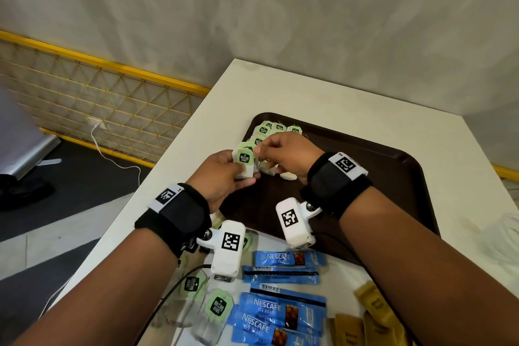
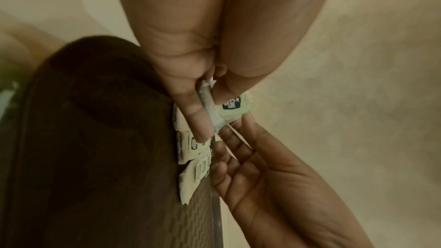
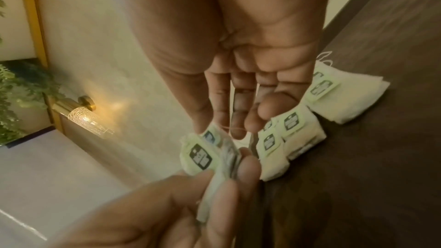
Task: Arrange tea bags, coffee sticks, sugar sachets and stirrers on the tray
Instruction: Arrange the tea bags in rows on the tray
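My left hand (image 1: pixel 238 175) grips a small stack of white tea bags (image 1: pixel 245 161) with green tags, held above the left rim of the dark brown tray (image 1: pixel 379 177). My right hand (image 1: pixel 259 150) pinches the top tea bag of that stack at its upper edge. In the left wrist view thumb and forefinger clamp the stack (image 2: pixel 210 108). The right wrist view shows the stack (image 3: pixel 203 156) below my right fingertips (image 3: pixel 203 125). Several tea bags (image 1: pixel 269 130) lie in the tray's far left corner (image 3: pixel 292 125).
Blue coffee sticks (image 1: pixel 286 261) and more of them (image 1: pixel 280 314) lie on the white table (image 1: pixel 309 93) in front of the tray. Loose tea bags (image 1: pixel 217 307) lie to their left, brown sugar sachets (image 1: pixel 373 306) to their right. A white bundle (image 1: pixel 508 233) sits at the right edge.
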`<action>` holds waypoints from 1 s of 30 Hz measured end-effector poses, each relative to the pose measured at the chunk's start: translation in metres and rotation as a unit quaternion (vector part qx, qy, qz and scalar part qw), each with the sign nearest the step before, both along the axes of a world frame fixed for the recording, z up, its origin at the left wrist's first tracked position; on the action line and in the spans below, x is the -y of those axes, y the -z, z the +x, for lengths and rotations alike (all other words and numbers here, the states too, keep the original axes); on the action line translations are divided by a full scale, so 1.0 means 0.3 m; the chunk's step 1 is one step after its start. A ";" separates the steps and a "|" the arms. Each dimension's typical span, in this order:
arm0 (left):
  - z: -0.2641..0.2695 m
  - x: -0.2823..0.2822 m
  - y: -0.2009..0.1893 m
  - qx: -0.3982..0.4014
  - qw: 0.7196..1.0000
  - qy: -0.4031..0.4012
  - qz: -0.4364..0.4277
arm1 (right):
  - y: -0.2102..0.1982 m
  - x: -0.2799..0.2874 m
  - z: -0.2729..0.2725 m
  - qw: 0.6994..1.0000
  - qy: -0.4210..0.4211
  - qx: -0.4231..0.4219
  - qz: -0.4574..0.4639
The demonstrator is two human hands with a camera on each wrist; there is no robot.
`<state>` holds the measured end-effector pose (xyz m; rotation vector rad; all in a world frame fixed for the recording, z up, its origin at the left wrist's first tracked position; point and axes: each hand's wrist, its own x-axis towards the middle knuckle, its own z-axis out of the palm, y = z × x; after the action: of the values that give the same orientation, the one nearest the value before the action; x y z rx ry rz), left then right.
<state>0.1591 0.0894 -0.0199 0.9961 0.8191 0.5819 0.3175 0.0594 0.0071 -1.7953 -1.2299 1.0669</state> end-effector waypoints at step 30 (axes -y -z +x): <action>-0.120 -0.020 0.031 -0.086 0.991 -0.052 0.091 | 0.035 -0.032 -0.091 0.994 0.055 0.084 -0.045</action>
<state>0.1231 0.0956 -0.0291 1.1870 0.9876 0.6750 0.2903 0.0691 -0.0033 -2.0325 -1.1819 0.9370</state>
